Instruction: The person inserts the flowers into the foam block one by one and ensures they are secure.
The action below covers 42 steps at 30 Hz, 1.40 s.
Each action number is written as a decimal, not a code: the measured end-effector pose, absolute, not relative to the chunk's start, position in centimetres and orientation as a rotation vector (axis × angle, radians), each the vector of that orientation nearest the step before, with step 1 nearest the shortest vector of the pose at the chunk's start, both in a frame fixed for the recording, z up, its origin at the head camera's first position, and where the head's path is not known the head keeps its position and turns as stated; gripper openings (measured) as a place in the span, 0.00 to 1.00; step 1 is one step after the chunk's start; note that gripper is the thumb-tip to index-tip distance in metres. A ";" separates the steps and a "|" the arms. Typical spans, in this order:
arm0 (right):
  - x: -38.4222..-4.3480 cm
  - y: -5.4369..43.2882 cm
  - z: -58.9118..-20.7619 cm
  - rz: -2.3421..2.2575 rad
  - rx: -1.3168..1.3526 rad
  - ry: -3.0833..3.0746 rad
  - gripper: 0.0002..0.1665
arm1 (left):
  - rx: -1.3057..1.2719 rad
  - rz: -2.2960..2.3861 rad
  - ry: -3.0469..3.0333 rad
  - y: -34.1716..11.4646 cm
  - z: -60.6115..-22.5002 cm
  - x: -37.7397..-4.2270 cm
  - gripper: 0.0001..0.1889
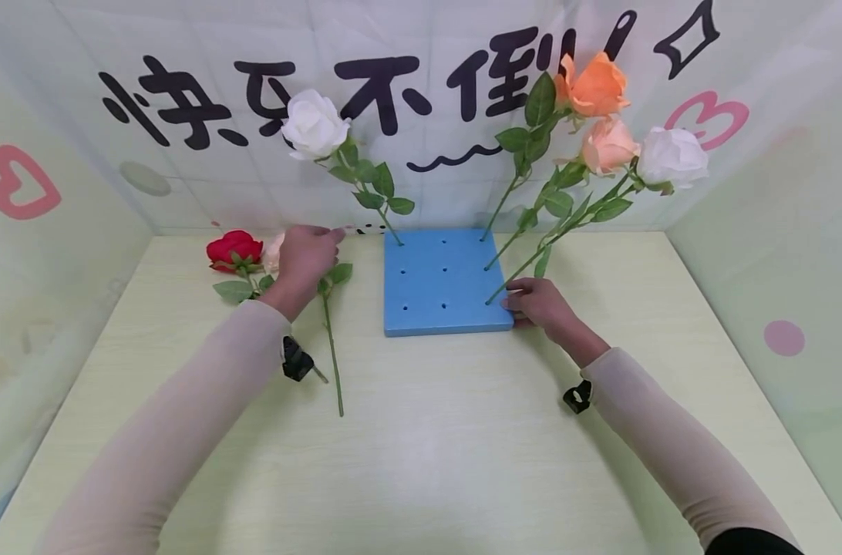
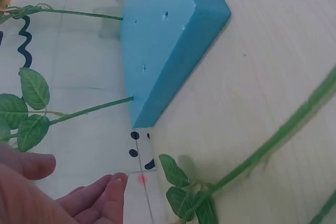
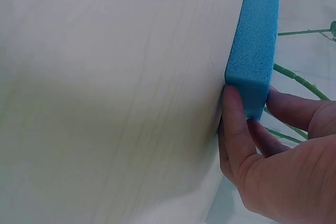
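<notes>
My right hand (image 1: 540, 304) grips the right edge of a blue foam block (image 1: 424, 289). In the right wrist view its thumb lies on the holed face, with the fingers (image 3: 239, 124) against the side and underneath. My left hand (image 1: 305, 258) is over the roses lying at left, thumb and fingertips apart and nothing between them. Artificial roses stand in the block: a white rose (image 1: 314, 125) at back left, an orange rose (image 1: 597, 86), a peach rose (image 1: 608, 145) and another white rose (image 1: 673, 156) along the right side, leaning outward.
A red rose (image 1: 235, 251) and a pale pink rose (image 1: 274, 253), partly hidden by my left hand, lie on the wooden table (image 1: 421, 447). Their stems (image 1: 333, 351) point toward me. Bare holes dot the block's middle and left. A printed cloth (image 1: 206, 185) hangs close behind.
</notes>
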State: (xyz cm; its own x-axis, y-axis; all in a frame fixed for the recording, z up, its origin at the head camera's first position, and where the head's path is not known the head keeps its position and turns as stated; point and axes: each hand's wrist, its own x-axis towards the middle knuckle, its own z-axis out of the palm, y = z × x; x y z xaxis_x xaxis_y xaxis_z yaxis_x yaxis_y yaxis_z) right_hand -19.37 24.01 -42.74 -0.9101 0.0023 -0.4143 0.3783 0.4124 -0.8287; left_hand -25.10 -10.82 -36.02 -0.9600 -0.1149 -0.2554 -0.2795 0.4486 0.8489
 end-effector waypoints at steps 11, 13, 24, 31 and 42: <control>-19.4 23.9 -42.6 -1.523 0.330 2.302 0.29 | -0.441 1.545 2.412 -13.4 -36.0 -24.5 0.12; -19.4 23.9 -42.6 -1.523 0.329 2.302 0.29 | -0.481 1.548 2.363 -13.7 -36.2 -24.3 0.12; -19.4 23.8 -42.6 -1.533 0.325 2.299 0.29 | -0.542 1.398 2.282 -14.4 -37.4 -23.6 0.24; -19.3 23.9 -42.8 -1.541 0.319 2.298 0.29 | -0.526 1.342 2.267 -14.8 -38.4 -23.1 0.26; -19.3 24.0 -42.8 -1.541 0.331 2.292 0.29 | -0.520 1.353 2.214 -14.6 -39.9 -22.7 0.14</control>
